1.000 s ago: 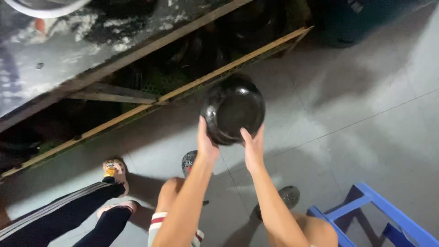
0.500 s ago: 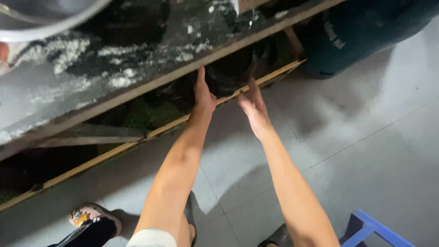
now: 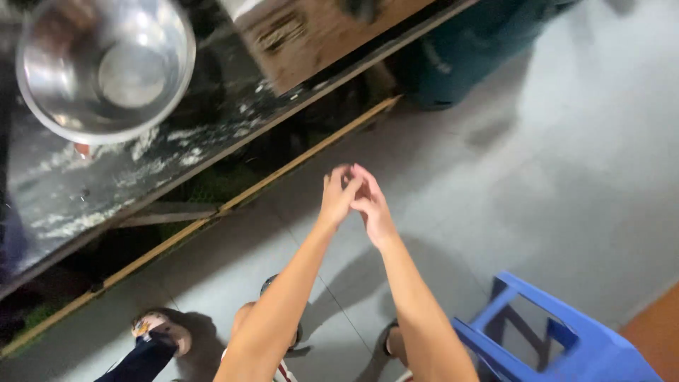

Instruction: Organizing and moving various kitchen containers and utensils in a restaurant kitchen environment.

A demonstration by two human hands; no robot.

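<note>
Fingers (image 3: 348,182) of two empty hands touching, one steel bowl (image 3: 106,69), one blue stool (image 3: 559,339)

A plain working kitchen: steel bowl (image 3: 106,67) on a flour-dusted dark counter (image 3: 85,191), tiled floor (image 3: 566,177), blue plastic stool (image 3: 566,339).

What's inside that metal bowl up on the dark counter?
The metal bowl on the dark counter looks empty: only its shiny bottom and blurred reflections show. Its base hides the counter beneath. Both hands, left hand and right hand, are empty.

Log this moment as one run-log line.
left hand: empty, touching right | right hand: empty | steel bowl: on table | blue stool: right
</note>
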